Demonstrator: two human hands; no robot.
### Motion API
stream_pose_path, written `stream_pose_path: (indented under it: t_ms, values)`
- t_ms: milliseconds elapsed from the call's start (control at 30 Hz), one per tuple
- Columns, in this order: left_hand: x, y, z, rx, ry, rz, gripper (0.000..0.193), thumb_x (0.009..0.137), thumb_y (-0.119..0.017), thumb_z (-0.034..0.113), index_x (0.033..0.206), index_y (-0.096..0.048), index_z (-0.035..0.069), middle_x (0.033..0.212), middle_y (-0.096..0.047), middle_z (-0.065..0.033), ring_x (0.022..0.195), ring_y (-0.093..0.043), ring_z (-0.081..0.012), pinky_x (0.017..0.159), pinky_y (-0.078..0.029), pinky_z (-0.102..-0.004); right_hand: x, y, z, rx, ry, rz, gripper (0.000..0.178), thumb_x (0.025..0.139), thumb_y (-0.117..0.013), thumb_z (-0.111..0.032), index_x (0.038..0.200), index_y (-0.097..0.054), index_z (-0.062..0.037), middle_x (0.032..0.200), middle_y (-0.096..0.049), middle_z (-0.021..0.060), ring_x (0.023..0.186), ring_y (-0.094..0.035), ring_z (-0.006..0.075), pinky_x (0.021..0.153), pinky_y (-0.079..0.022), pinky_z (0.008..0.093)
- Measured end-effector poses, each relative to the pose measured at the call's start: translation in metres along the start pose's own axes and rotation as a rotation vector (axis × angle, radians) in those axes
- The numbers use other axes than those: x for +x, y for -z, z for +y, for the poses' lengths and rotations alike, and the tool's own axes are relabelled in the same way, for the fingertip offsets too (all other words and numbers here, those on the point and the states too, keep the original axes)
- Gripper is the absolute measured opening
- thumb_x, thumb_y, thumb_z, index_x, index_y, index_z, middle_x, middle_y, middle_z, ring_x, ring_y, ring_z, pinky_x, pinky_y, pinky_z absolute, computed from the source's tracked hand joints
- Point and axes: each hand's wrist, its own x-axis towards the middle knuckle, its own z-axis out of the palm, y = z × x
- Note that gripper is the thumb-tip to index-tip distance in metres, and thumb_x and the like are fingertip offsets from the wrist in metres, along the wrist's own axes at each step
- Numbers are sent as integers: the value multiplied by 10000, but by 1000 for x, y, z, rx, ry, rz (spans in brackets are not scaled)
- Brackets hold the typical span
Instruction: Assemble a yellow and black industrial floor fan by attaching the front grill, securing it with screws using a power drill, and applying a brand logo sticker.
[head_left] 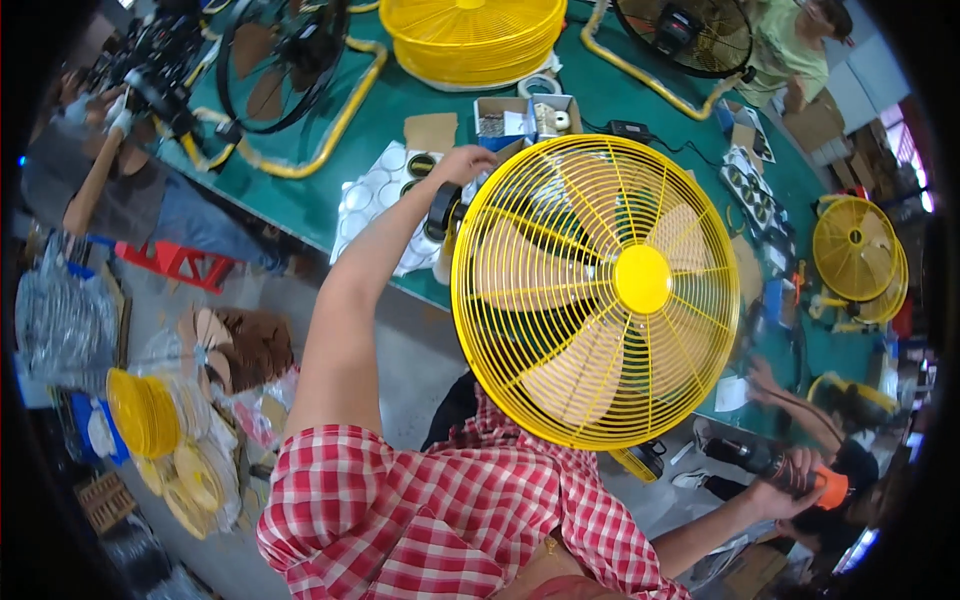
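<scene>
Facing the viewer at a green table's [300,200] edge, a yellow fan [597,292] looks largely assembled, blades [682,240] behind grille [643,279]; remaining fastening can't be judged. The right hand [790,487] grips a drill [752,457]; whether the left hand [462,166], near the rim, grasps anything is unclear. A parts box [487,141] sits beyond, partly blocked by the fan.

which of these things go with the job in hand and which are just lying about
In hand or close by:
- yellow fan, left hand at its edge
- power tool, held in right hand

Probably just lying about:
- cardboard
- tape roll
- stacked yellow grilles, lower left
</scene>
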Motion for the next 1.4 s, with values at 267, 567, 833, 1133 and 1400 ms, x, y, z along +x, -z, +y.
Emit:
stream_pose_path:
  t_ms: [267,567,833,1133,1400]
  values:
    - [53,-57,-21,441,-230,-534,255,789,-539,229,938,-637,47,952,-618,-187,909,-584,-327,788,-464,-392,-32,-45,1,-240,76,77,506,846,-538,-143,1269,-305,9,801,-330,56,668,-353,138,609,-322,264]
    - [85,-94,-31,331,44,-502,263,779,-555,227,941,-642,39,948,-620,-194,891,-594,-327,780,-470,-377,-46,-60,7,-298,87,150,465,888,-492,-172,1280,-290,-24,810,-327,46,671,-351,127,608,-312,254]
    - [80,-75,-54,-1514,702,-28,143,838,-526,1,965,-558,-57,812,-580,-94,723,-573,-155,587,-471,-215,-53,-65,2,-243,65,91,488,887,-496,-180,1297,-296,-8,809,-327,45,671,-339,126,593,-298,246]
    - [-18,53,30,-1613,423,35,205,845,-575,121,978,-536,-30,850,-562,-85,743,-528,-152,671,-439,-261,-17,-50,12,-6,-131,-40,484,843,-555,-227,1235,-349,-32,811,-376,42,654,-391,121,607,-353,260]
    - [-177,51,200,-1671,459,454,262,887,-489,22,1129,-463,-75,995,-558,-133,905,-581,-178,812,-519,-250,-3,-84,77,-82,-115,-268,573,780,-642,-323,1233,-390,-77,733,-457,30,593,-479,115,654,-457,313]
